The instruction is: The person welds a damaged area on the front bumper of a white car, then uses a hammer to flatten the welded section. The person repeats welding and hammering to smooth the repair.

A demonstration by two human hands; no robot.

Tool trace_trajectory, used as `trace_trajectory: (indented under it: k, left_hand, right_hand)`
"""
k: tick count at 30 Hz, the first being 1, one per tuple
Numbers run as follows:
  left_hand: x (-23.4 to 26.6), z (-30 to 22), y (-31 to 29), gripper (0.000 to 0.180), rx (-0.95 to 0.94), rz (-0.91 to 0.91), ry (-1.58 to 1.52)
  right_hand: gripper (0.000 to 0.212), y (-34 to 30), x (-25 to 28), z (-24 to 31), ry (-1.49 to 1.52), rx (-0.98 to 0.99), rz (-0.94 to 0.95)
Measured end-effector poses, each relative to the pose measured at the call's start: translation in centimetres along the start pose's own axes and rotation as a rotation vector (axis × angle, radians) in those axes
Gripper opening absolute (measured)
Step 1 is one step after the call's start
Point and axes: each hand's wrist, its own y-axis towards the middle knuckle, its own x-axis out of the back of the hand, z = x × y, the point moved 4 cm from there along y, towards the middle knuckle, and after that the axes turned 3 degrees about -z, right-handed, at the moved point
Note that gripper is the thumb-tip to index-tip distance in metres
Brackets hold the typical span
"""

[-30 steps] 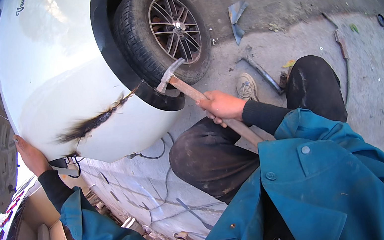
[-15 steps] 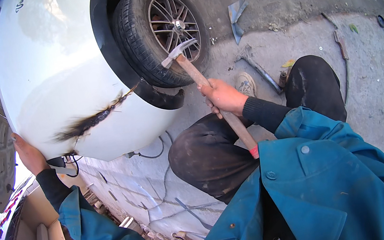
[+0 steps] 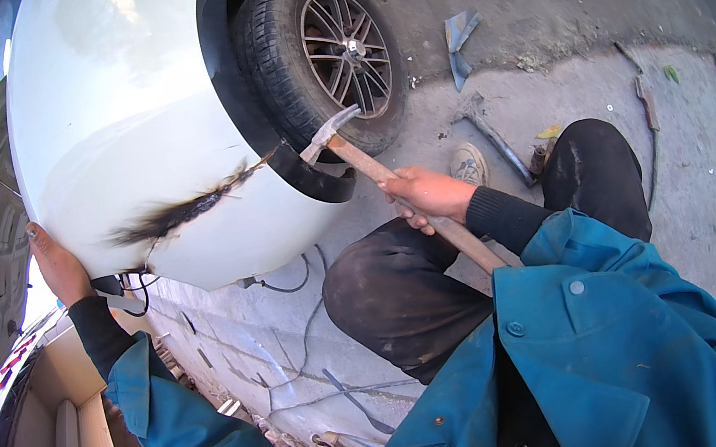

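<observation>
My right hand (image 3: 434, 194) is wrapped round the wooden handle of a claw hammer (image 3: 364, 162). The hammer's metal head appears at the black wheel-arch trim (image 3: 269, 135), in front of the tyre; whether it touches cannot be told. My left hand (image 3: 59, 263) grips the left edge of a white car body panel (image 3: 129, 138), some of its fingers hidden behind that edge. Across the panel runs a dark scorched seam (image 3: 187, 211), reaching the trim near the hammer head.
Right of the panel stands a wheel (image 3: 322, 56) with a spoked rim. Another hammer (image 3: 497, 143) lies on the concrete near my shoe (image 3: 468, 165), with a bent metal piece (image 3: 461, 48) farther off. A tool with a cable (image 3: 646, 105) lies at the right. Thin wires (image 3: 288, 286) hang below the panel.
The hammer head has come down and left, closer to the trim at the seam's end. My left hand stays on the panel's edge. The whole view has shifted slightly.
</observation>
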Motion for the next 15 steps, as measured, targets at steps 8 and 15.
trace_trajectory:
  k: [8, 15]
  left_hand:
    - [-0.1, -0.2, -0.3, 0.095, 0.068, 0.040, -0.063]
    - [-0.1, -0.1, -0.1, 0.096, 0.038, 0.020, -0.022]
  right_hand:
    - [0.034, -0.3, 0.1, 2.7, 0.133, 0.140, 0.164]
    - [0.033, 0.2, 2.3, 4.5, 0.287, 0.140, -0.066]
